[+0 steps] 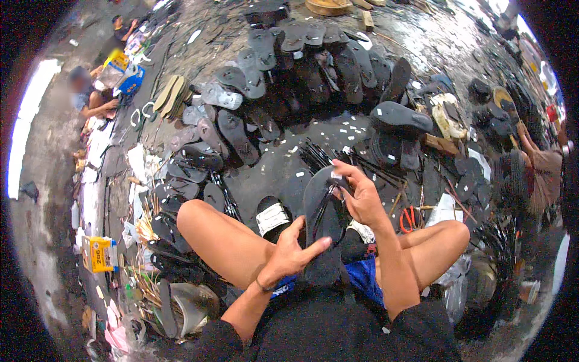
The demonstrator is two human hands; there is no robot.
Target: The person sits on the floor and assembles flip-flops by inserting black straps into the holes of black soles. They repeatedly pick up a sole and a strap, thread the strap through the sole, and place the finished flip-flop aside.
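At the centre of the frame the person sits cross-legged on a dark, wet-looking concrete floor (274, 166) and holds a black rubber flip-flop sole (322, 226) upright-tilted over the lap, its smooth matte face toward the camera. The left hand (289, 253), coming in from the lower middle, lies against the sole's lower half with fingers spread and flat, pressing rather than clenched. The right hand (362, 193) pinches the sole's upper rim, where a thin black strap (329, 208) runs down the face; thumb and fingers are closed on that edge.

Just left of the sole, on the floor, lies another dark sole with a white band (272, 217). Above it, across the upper middle, a large heap of black and grey soles (313, 66) spreads in overlapping oval shapes, some glossy, some dull. A bundle of thin black straps (316, 154) lies between heap and hands, among small white scraps.

Open floor is scarce: a bare patch sits directly ahead of the knees; the sides are crowded. Orange-handled pliers (409, 218) rest just right of the right forearm.

At lower left stands a yellow box (99, 253) with a printed label. At upper left another person (90, 96) sits beside a blue and yellow package (125, 72).
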